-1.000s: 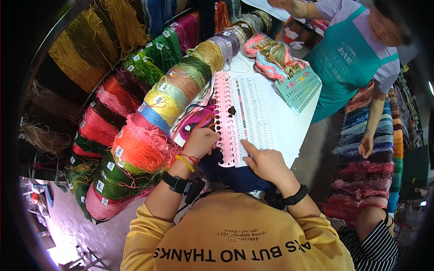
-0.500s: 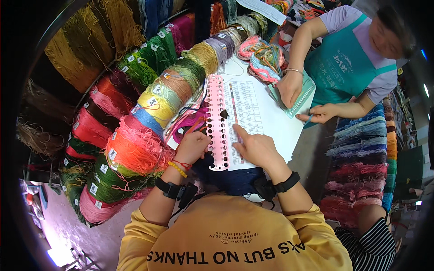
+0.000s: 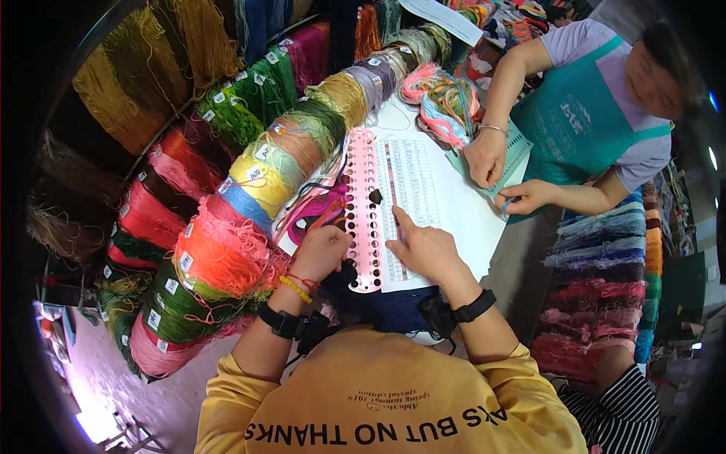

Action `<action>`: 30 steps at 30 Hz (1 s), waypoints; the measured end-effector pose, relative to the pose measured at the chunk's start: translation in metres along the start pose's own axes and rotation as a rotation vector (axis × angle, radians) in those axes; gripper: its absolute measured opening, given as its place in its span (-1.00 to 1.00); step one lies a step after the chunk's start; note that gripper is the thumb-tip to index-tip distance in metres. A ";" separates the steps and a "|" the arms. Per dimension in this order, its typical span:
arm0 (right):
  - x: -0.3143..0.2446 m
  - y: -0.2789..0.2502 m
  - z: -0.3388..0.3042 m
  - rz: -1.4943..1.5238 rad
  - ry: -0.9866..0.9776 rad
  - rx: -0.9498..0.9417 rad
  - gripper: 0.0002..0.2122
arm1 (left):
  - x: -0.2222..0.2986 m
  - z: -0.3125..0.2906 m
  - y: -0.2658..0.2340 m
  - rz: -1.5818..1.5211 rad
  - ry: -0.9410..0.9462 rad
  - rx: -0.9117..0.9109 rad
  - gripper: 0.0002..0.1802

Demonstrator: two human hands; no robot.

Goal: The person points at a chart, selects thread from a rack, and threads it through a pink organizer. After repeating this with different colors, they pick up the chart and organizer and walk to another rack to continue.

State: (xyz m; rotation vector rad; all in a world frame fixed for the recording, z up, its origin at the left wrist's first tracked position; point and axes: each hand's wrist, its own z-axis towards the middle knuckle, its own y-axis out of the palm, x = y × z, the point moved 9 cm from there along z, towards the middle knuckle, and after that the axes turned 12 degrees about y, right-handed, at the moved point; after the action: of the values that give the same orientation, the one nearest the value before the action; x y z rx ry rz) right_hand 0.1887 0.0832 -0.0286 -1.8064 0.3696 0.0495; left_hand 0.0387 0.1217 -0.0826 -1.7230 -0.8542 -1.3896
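A pink thread card (image 3: 362, 261) with two rows of holes lies on white paper in front of me. My left hand (image 3: 324, 251) is at its left edge, thumb and fingers pinched together; what they hold, if anything, is hidden. Magenta and other coloured threads (image 3: 321, 203) trail from the card's left side. Beside the card lies a printed chart (image 3: 417, 181) with a column of colour swatches. My right hand (image 3: 429, 248) rests on this chart, index finger stretched along the swatches and thumb spread. A small black piece (image 3: 376, 197) sits on the card's right edge.
Thick rows of thread hanks (image 3: 302, 144) flank the table on the left. Across from me a person in a teal apron (image 3: 582, 113) handles a green holed card (image 3: 516, 151). A mixed thread bundle (image 3: 442, 102) lies at the back; more hanks (image 3: 597, 280) hang at right.
My hands keep nearly the same places, the right index finger still on the chart. The other person's hands have drawn closer together at the green card, with a blue-grey strand now at the fingers.
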 end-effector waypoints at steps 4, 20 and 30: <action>0.008 0.000 -0.001 0.018 0.048 -0.005 -0.41 | 0.001 0.000 0.000 0.021 -0.002 -0.008 -0.81; 0.019 -0.010 -0.004 0.008 0.132 0.030 -0.42 | 0.057 -0.034 -0.026 0.375 0.241 -0.078 -0.70; 0.022 -0.009 -0.008 -0.062 0.188 0.029 -0.42 | 0.180 -0.103 -0.084 0.539 0.407 -0.374 -0.76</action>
State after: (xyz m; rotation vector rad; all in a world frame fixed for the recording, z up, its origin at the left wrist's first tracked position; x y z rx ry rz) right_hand 0.2107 0.0723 -0.0232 -1.7976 0.4450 -0.1699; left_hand -0.0490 0.0818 0.1193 -1.6741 0.1026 -1.4918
